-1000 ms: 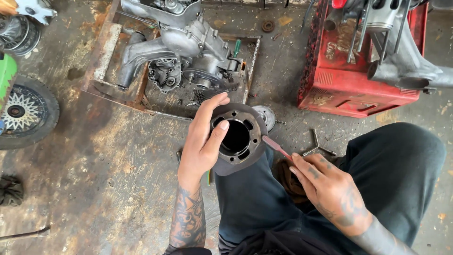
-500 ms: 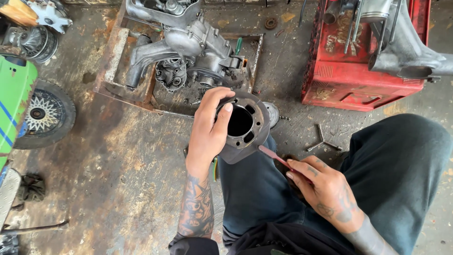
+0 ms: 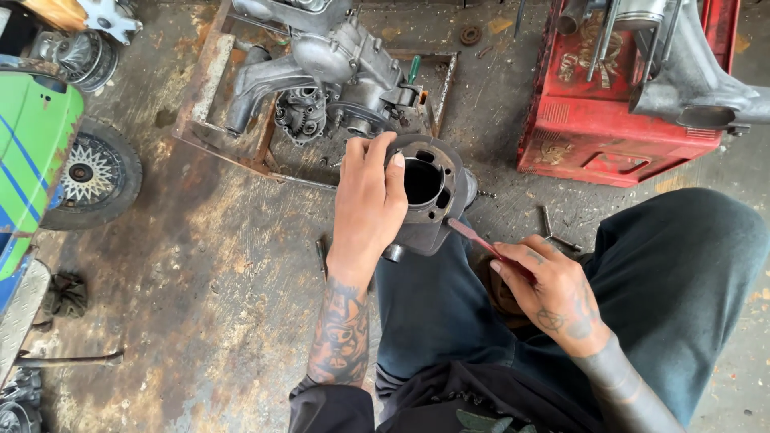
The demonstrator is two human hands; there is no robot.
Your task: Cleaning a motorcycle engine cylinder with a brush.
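floor [image 3: 200, 265]: stained concrete | upper centre: tray [image 3: 210, 72] with engine [image 3: 337, 64] | upper right: red crate [image 3: 593, 120] | left: wheel [image 3: 92, 175]

Head view, steeply down, close

My left hand [image 3: 367, 204] reaches forward from a tattooed forearm, palm down, fingers curled over and thumb wrapped in a firm grip. My right hand [image 3: 553, 293] sits lower and closer to my body, back of the hand up, wrist bent, fingers pinched together toward the left. The two hands are near but apart.
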